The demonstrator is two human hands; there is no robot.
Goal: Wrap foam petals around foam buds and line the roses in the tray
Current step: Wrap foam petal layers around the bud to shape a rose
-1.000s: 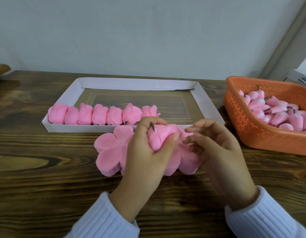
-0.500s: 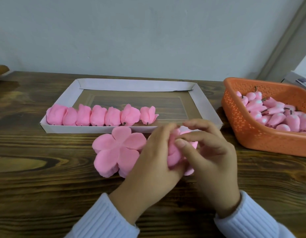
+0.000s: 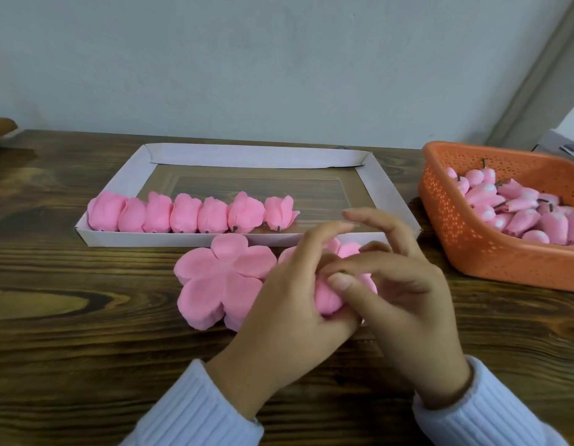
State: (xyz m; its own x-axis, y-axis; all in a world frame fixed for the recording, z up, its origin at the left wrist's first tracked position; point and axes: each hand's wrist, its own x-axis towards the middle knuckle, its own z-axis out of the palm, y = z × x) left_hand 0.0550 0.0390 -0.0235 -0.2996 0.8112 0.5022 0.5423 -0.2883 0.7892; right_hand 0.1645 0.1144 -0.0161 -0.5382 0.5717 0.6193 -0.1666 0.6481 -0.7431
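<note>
Left hand: I am cupping a half-wrapped rose, fingers curled round it, just in front of the tray.
Right hand: I am pinching the rose's top with thumb and forefinger, the other fingers standing raised and spread.
Flat petals are lying just beside my left hand.
Seven finished roses are sitting in a row along the tray's near wall.

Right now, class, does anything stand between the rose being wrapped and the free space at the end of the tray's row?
Only the tray's low near wall, which the half-wrapped rose must be lifted over. The floor right of the last rose is bare.
</note>
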